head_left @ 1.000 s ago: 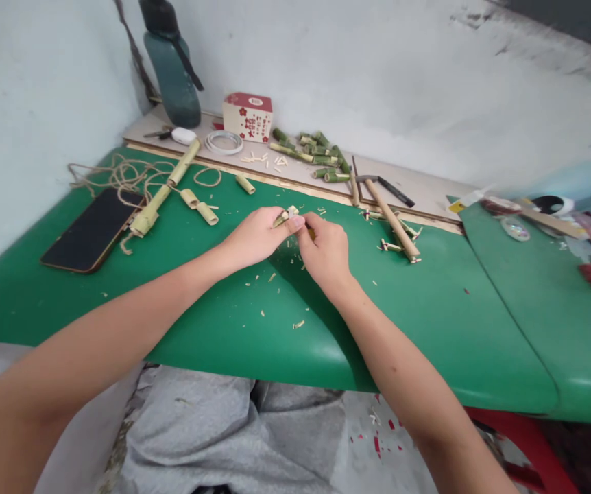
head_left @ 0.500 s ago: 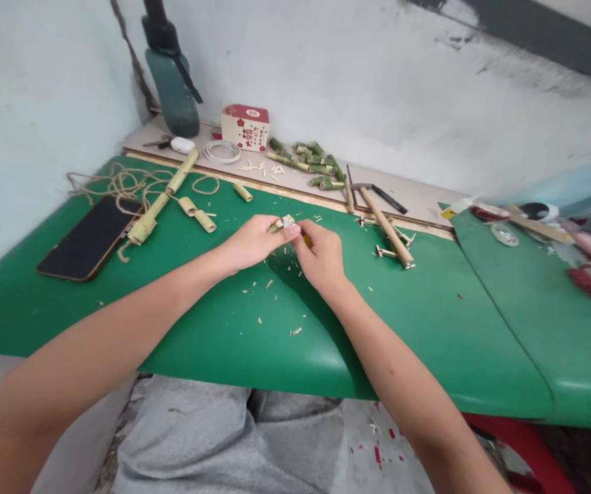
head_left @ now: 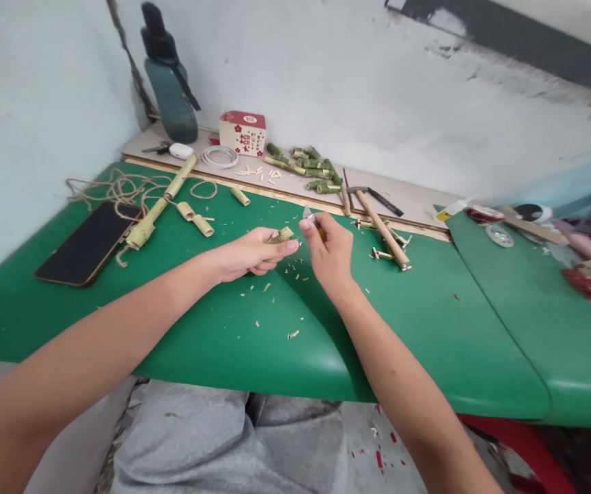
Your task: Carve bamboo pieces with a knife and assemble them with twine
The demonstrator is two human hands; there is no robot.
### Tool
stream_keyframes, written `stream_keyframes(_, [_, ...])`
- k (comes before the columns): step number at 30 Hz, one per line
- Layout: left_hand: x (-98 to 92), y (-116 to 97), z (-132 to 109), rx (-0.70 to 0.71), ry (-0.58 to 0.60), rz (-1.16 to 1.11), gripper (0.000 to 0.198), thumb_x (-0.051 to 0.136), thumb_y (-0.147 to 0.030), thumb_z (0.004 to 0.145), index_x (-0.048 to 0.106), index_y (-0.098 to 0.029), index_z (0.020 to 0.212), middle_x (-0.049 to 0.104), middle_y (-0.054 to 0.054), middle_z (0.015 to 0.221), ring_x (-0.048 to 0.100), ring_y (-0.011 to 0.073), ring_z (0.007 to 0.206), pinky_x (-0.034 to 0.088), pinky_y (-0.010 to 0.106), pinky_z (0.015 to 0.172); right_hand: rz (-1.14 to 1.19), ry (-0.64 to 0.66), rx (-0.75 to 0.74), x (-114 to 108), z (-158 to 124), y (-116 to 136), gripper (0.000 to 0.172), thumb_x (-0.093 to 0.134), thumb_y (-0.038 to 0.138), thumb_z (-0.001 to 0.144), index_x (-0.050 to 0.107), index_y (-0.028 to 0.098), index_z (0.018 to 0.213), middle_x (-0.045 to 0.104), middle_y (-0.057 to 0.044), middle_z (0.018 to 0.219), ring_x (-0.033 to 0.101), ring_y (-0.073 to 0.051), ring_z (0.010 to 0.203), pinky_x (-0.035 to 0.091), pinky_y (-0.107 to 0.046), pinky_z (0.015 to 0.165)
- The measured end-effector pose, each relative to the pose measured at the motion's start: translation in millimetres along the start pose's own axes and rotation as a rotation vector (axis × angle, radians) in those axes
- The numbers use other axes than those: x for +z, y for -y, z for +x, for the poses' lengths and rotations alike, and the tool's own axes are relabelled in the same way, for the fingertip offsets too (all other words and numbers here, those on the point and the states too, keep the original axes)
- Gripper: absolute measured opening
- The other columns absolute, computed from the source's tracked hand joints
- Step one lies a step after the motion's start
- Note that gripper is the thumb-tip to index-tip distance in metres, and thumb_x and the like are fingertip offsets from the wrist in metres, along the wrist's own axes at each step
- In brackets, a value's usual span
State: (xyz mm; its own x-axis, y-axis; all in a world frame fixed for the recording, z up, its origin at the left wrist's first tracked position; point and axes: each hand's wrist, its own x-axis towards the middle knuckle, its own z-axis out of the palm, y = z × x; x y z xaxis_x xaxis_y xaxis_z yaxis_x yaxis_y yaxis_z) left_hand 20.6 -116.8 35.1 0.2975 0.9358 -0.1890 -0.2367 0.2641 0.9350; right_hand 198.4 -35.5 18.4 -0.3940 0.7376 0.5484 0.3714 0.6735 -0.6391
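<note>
My left hand (head_left: 251, 252) holds a short green bamboo piece (head_left: 281, 236) between thumb and fingers, just above the green padded table (head_left: 182, 315). My right hand (head_left: 330, 250) is closed on a small knife (head_left: 310, 217), its blade tip poking up past my thumb. The two hands are a little apart, the knife to the right of the bamboo piece. Pale bamboo shavings (head_left: 275, 285) lie scattered on the green surface under and in front of both hands.
A black phone (head_left: 88, 243), twine (head_left: 121, 185) and a long bamboo stick (head_left: 162, 202) lie at the left. A hammer (head_left: 380, 216), cut bamboo pieces (head_left: 308, 161), a red-white box (head_left: 243, 133), tape roll (head_left: 219, 157) and a dark bottle (head_left: 169, 86) sit at the back. Clutter (head_left: 557, 233) fills the right.
My hands have separated: the right hand drew the knife up and to the right, away from the bamboo piece, which stays in my left hand.
</note>
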Motion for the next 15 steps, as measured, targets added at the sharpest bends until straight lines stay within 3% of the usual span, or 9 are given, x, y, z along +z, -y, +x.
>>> stream_keyframes(6, [4.9, -1.4, 1.8, 0.067, -0.145, -0.047, 0.043, 0.083, -0.043, 0.085, 0.046, -0.021, 0.088, 0.032, -0.011, 0.066, 0.021, 0.0019, 0.046, 0.014, 0.018, 0.045, 0.029, -0.03, 0.036, -6.2, 3.7, -6.8, 0.043, 0.056, 0.063, 0.104, 0.06, 0.023, 0.088, 0.058, 0.004, 0.07, 0.049, -0.013, 0.062, 0.036, -0.029, 0.063])
stream_keyframes(9, [4.5, -2.4, 3.7, 0.083, -0.217, -0.038, 0.026, 0.074, -0.027, 0.082, 0.052, -0.019, 0.093, 0.037, -0.009, 0.066, 0.024, 0.0023, 0.045, 0.016, 0.018, 0.045, 0.044, -0.012, -0.014, -4.7, 2.8, -5.6, 0.033, 0.062, 0.055, 0.102, 0.064, 0.023, 0.096, 0.064, 0.002, 0.077, 0.053, -0.014, 0.066, 0.04, -0.029, 0.065])
stream_keyframes(15, [9.0, -0.2, 6.6, 0.079, -0.283, 0.021, 0.028, 0.066, -0.016, 0.075, 0.06, -0.017, 0.103, 0.041, -0.008, 0.067, 0.028, 0.0038, 0.044, 0.017, 0.02, 0.044, 0.031, 0.012, -0.067, -0.3, 2.2, -9.8, 0.02, 0.071, 0.04, 0.094, 0.07, 0.024, 0.106, 0.07, 0.0, 0.087, 0.06, -0.016, 0.072, 0.046, -0.03, 0.069])
